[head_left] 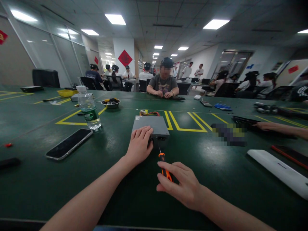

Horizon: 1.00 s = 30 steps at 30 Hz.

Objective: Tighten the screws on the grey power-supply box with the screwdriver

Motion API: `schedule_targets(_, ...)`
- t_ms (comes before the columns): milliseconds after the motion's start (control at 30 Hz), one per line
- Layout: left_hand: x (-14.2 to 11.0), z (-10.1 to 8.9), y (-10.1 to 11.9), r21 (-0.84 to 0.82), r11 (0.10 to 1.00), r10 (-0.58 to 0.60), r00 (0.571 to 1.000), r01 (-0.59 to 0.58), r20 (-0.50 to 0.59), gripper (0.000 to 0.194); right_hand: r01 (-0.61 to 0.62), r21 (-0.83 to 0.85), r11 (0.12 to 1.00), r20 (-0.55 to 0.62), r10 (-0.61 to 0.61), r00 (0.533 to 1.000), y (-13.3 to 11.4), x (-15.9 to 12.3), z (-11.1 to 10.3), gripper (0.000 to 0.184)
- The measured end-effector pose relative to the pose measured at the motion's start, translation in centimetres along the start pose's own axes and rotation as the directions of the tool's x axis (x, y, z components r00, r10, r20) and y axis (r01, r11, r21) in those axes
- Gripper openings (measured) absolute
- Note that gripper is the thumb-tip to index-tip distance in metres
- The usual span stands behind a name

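1. Head view: a gray metal box (150, 122) sits on the green table (115, 199), right in front of the person. Colored wires (154, 113) poke out at its far end.
2. Head view: the left hand (141, 144) is clamped on the box. Its fingers lie on top, and its thumb is down by the near side.
3. Head view: the right hand (184, 183) has its fingers around an orange and black screwdriver (166, 171). The thin metal rod points up at the near side of the box. I cannot tell if the tip is touching it.
4. Head view: to the left of the box, a phone (69, 144) lies flat. A clear water bottle (89, 109) stands just beside it. Farther back is a round metal bowl (110, 105) with small things in it.
5. Head view: across the table sits another person (162, 82) in a dark cap. At the far right, someone else's hand (266, 126) is on a flat black thing (247, 122).
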<state>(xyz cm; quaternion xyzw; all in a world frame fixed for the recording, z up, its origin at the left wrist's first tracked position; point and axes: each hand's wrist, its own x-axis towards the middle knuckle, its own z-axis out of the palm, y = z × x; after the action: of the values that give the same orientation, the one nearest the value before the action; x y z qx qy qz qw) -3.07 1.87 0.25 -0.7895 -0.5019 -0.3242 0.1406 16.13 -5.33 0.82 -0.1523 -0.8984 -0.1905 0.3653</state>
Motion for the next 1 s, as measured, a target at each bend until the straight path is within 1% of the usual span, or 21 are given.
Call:
schedule_targets(67,0.0,0.0,0.0,0.000,1.000,0.000,1.000,0.000,0.002,0.042,-0.019,0.056,0.998,0.011,0.018,1.000,-0.1,0.4,-0.1,0.020)
schedule_targets(167,-0.1,0.0,0.0,0.003,1.000,-0.003,1.000,0.003,0.003,0.042,0.004,0.103,0.995,0.072,-0.011,0.997,-0.1,0.9,-0.4,0.030)
schedule_targets(233,-0.1,-0.1,-0.1,0.000,1.000,-0.002,1.000,0.002,0.003,0.042,0.026,0.088,0.996,0.052,-0.031,0.998,-0.2,1.1,-0.4,0.028)
schedule_targets(300,-0.1,-0.1,-0.1,-0.007,1.000,0.000,1.000,0.000,0.002,0.042,0.036,0.073,0.997,0.002,-0.036,0.999,-0.3,1.1,-0.2,0.023)
schedule_targets(367,0.0,-0.2,0.0,-0.011,1.000,0.001,1.000,-0.001,0.001,0.041,0.027,0.084,0.996,-0.033,-0.024,0.999,-0.3,0.8,0.2,0.021)
schedule_targets(433,0.0,-0.2,0.0,-0.010,1.000,-0.002,1.000,0.002,0.000,0.042,-0.003,0.111,0.994,-0.030,0.006,1.000,-0.3,0.4,0.5,0.022)
schedule_targets(500,0.0,-0.2,0.0,-0.004,1.000,-0.006,1.000,0.006,-0.003,0.042,-0.048,0.139,0.989,-0.003,0.049,0.999,-0.3,0.2,0.5,0.028)
schedule_targets(567,0.0,-0.1,-0.1,0.000,1.000,-0.008,1.000,0.008,-0.009,0.042,-0.075,0.155,0.985,0.053,0.068,0.996,-0.3,0.3,0.2,0.030)
schedule_targets(633,-0.1,-0.1,-0.1,0.001,1.000,-0.006,1.000,0.006,-0.013,0.042,-0.061,0.144,0.988,0.110,0.045,0.993,-0.3,0.6,-0.2,0.029)
schedule_targets(667,-0.1,0.0,-0.1,0.001,1.000,-0.005,1.000,0.005,-0.014,0.042,-0.043,0.130,0.991,0.118,0.027,0.993,-0.3,0.8,-0.4,0.028)
schedule_targets(700,0.0,0.0,-0.1,0.001,1.000,-0.006,1.000,0.006,-0.013,0.041,-0.022,0.115,0.993,0.104,0.010,0.994,-0.3,0.9,-0.5,0.026)
schedule_targets(767,0.0,0.0,0.0,0.003,1.000,-0.011,1.000,0.011,-0.015,0.040,0.003,0.098,0.995,0.030,-0.006,1.000,-0.2,1.0,-0.5,0.021)
schedule_targets(867,0.1,0.0,0.2,0.012,1.000,-0.022,0.999,0.022,-0.030,0.039,-0.008,0.103,0.995,-0.076,0.016,0.997,0.0,0.7,-0.1,0.018)
schedule_targets(933,0.1,0.0,0.3,0.018,1.000,-0.024,0.999,0.025,-0.043,0.039,-0.039,0.105,0.994,-0.103,0.049,0.993,0.1,0.4,0.0,0.018)
schedule_targets(1000,0.2,0.0,0.4,0.023,0.999,-0.025,0.998,0.026,-0.050,0.038,-0.053,0.083,0.995,-0.091,0.060,0.994,0.0,0.3,-0.2,0.018)
